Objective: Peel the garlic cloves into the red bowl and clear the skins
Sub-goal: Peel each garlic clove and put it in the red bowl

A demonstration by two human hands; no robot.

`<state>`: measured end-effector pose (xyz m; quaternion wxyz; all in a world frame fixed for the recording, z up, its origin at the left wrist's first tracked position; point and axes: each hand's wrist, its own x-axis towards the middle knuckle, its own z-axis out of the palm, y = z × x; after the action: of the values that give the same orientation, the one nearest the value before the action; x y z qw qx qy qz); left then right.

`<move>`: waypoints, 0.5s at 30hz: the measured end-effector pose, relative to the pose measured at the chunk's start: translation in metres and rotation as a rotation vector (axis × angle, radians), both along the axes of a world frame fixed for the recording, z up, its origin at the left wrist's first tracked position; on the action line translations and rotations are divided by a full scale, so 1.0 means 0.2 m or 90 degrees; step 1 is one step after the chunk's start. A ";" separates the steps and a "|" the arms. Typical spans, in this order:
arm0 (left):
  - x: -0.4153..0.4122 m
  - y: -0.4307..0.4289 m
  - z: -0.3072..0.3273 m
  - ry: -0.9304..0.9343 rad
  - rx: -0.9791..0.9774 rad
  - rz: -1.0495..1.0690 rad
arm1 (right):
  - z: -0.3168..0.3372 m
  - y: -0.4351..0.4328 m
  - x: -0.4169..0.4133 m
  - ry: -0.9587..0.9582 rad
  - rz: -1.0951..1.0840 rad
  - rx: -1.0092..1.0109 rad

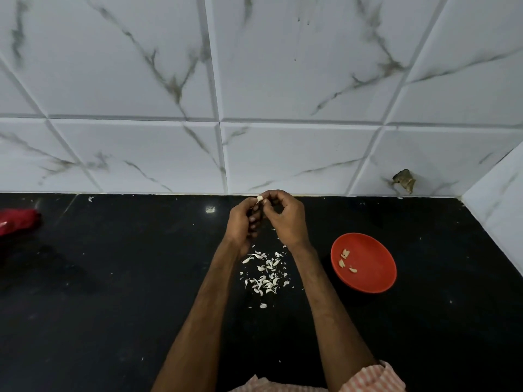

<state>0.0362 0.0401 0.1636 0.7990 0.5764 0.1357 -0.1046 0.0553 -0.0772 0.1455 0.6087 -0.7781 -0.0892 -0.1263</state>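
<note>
The left hand (242, 222) pinches a garlic clove (259, 198) at its fingertips. The right hand (286, 219), fingers curled, picks at the same clove, close before the tiled wall (297, 154). Garlic skins (266, 275) lie scattered between the forearms on the black countertop (113, 278). The red bowl (372, 268), holding peeled cloves (345, 260), sits just right of the right forearm. A blurred red thing (17, 220) lies well apart at the left edge.
</note>
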 end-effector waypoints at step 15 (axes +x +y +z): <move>0.02 -0.01 -0.03 -0.089 0.139 -0.071 | -0.04 -0.04 0.00 0.023 -0.032 0.063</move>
<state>0.0398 0.0374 0.1567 0.7318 0.6725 0.0581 -0.0933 0.0558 -0.0842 0.1372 0.6444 -0.7514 -0.0522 -0.1319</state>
